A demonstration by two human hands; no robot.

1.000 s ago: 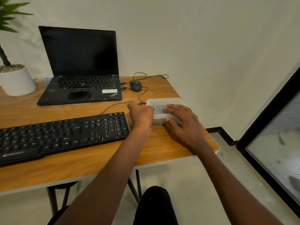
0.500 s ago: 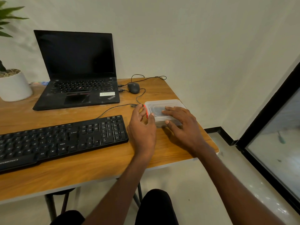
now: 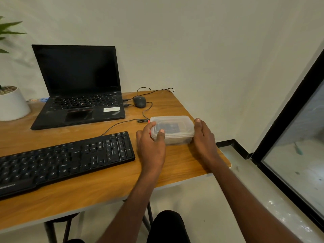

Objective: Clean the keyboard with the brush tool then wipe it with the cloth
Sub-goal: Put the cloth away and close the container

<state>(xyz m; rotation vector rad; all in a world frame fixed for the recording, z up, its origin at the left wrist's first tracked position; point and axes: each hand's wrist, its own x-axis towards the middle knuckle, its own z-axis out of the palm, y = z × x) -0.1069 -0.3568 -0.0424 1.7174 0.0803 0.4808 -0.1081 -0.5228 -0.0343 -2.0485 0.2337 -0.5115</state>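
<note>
Both arms reach across the desk (image 3: 98, 186). The keyboard (image 3: 66, 160) lies left of the hands, its left end out of frame. Left hand (image 3: 151, 146) curls round the near-left corner of the lidded box (image 3: 172, 129), thumb on the lid; right hand (image 3: 204, 137) presses flat-fingered against its right side. Something dark inside, too cloudy to identify. A red sliver shows by the left fingers.
</note>
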